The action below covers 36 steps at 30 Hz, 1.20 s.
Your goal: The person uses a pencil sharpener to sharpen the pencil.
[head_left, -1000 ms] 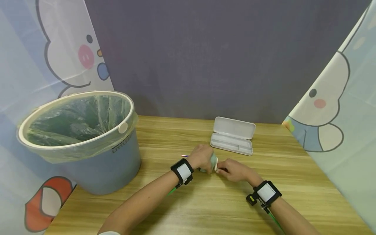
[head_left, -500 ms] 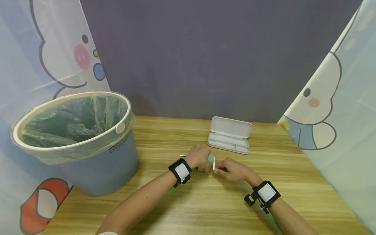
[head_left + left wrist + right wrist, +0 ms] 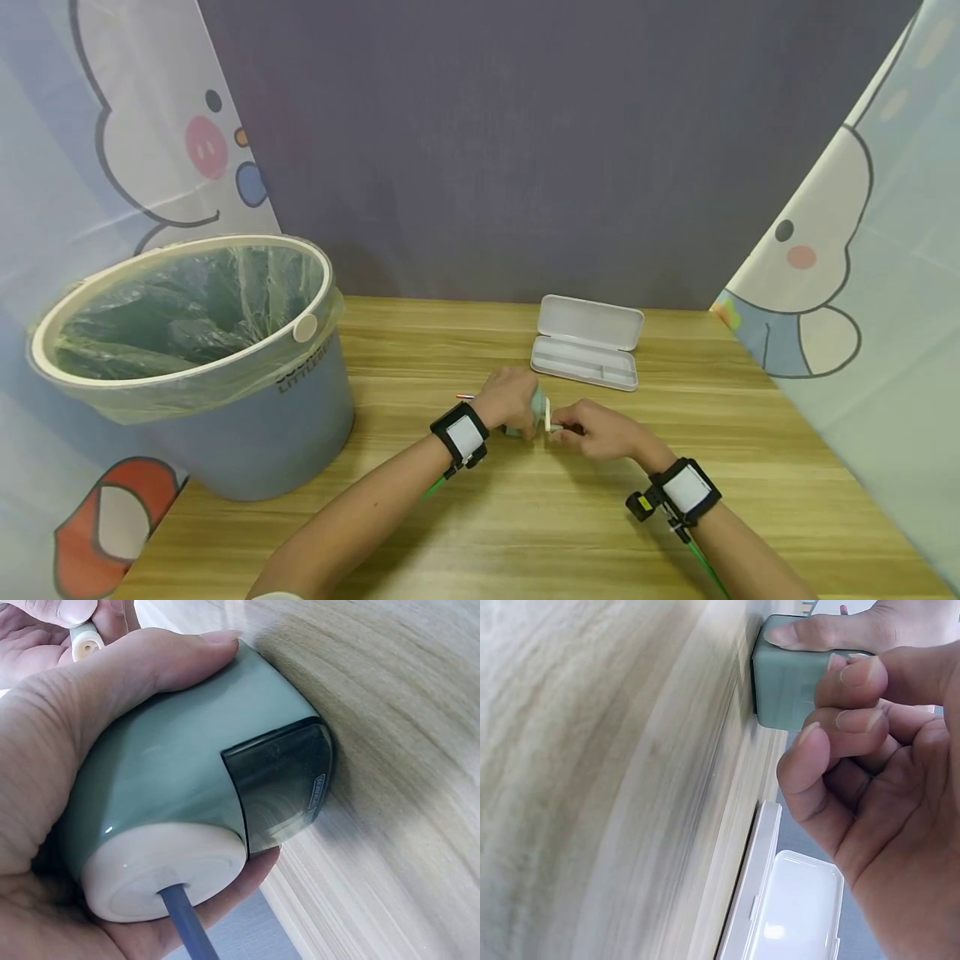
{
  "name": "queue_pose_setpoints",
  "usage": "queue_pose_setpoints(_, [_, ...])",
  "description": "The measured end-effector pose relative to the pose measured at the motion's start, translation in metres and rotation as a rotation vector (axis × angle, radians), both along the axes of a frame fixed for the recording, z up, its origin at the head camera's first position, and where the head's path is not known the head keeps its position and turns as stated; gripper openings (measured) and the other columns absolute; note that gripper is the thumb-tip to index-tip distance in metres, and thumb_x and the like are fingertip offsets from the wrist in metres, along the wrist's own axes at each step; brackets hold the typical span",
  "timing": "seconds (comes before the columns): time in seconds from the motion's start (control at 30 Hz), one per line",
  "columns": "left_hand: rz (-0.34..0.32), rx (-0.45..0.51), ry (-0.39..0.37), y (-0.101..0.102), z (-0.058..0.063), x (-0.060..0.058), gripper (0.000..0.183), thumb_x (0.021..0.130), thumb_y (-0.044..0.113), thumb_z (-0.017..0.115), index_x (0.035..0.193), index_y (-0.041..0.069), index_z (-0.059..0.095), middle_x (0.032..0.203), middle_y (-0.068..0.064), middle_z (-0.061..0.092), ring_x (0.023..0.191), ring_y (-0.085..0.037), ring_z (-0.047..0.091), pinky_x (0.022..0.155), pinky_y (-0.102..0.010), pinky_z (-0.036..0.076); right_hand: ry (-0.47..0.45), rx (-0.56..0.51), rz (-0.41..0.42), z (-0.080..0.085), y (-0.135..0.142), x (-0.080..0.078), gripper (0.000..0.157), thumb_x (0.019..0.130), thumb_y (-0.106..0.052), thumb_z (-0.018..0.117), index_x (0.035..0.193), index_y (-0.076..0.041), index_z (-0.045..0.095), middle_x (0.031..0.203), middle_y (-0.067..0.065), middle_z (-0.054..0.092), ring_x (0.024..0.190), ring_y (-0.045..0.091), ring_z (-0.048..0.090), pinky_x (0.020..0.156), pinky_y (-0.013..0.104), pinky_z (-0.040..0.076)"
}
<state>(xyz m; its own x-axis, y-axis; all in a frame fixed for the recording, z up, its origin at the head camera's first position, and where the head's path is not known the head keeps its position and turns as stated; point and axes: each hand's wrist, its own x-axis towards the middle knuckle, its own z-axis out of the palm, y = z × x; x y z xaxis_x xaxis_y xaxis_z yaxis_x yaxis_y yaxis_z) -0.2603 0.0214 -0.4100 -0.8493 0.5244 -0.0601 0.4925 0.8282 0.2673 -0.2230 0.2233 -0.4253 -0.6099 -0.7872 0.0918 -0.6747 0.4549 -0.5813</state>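
Note:
My left hand (image 3: 512,400) grips a green crank pencil sharpener (image 3: 172,765) lying on the table, thumb along its upper side. A dark blue pencil (image 3: 189,924) is stuck into the hole of its white front face, and the far end of the pencil shows left of the hand in the head view. A smoky see-through shavings drawer (image 3: 281,787) sits at the sharpener's base. On the other side, my right hand (image 3: 600,429) pinches the small crank knob (image 3: 87,643) between thumb and fingers. The white crank arm (image 3: 547,414) stands close against the sharpener's back.
Behind the hands lies an open white pencil case (image 3: 566,364) with a divided tray, its lid (image 3: 591,322) raised toward the grey back wall. A large blue bin (image 3: 247,442) lined with a clear bag stands at the left. Printed cloth hangs on both sides.
The head view has shifted slightly. The right hand has moved a little with the crank knob, which now shows more between the fingers. The left hand stays on the sharpener.

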Motion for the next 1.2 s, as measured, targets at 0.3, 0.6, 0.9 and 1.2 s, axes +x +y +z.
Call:
queue_pose_setpoints(0.3, [-0.007,-0.009,0.002,-0.001,0.001,0.000,0.042,0.058,0.028,0.101,0.081,0.015,0.068,0.077,0.004,0.063,0.068,-0.013,0.056,0.057,-0.024,0.048,-0.008,0.001,-0.007,0.000,0.001,0.000,0.027,0.105,-0.012,0.057,0.078,-0.016,0.055,0.065,-0.017,0.035,0.055,-0.006,0.032,0.056,0.015,0.032])
queue_pose_setpoints(0.6, [-0.022,-0.014,0.006,0.000,0.000,-0.001,0.044,0.058,0.030,0.101,0.082,0.015,0.068,0.076,0.004,0.062,0.067,-0.013,0.056,0.056,-0.023,0.048,-0.014,0.005,-0.011,0.000,0.003,0.000,0.025,0.105,-0.011,0.055,0.081,-0.011,0.059,0.064,-0.016,0.038,0.054,-0.006,0.034,0.055,0.016,0.034])
queue_pose_setpoints(0.9, [-0.026,-0.019,0.006,-0.001,0.001,-0.003,0.046,0.058,0.029,0.101,0.087,0.016,0.067,0.079,0.004,0.063,0.069,-0.013,0.057,0.057,-0.023,0.048,0.020,0.007,-0.025,0.006,0.004,-0.003,0.020,0.105,-0.011,0.056,0.089,-0.007,0.067,0.066,-0.018,0.038,0.055,-0.007,0.036,0.055,0.015,0.034])
queue_pose_setpoints(1.2, [-0.044,-0.028,0.016,-0.002,0.003,-0.003,0.044,0.059,0.028,0.100,0.082,0.016,0.065,0.075,0.005,0.062,0.065,-0.012,0.056,0.055,-0.022,0.047,-0.013,0.007,-0.045,0.010,0.004,-0.005,0.025,0.106,-0.012,0.054,0.084,-0.004,0.063,0.065,-0.017,0.040,0.053,-0.006,0.035,0.053,0.016,0.034])
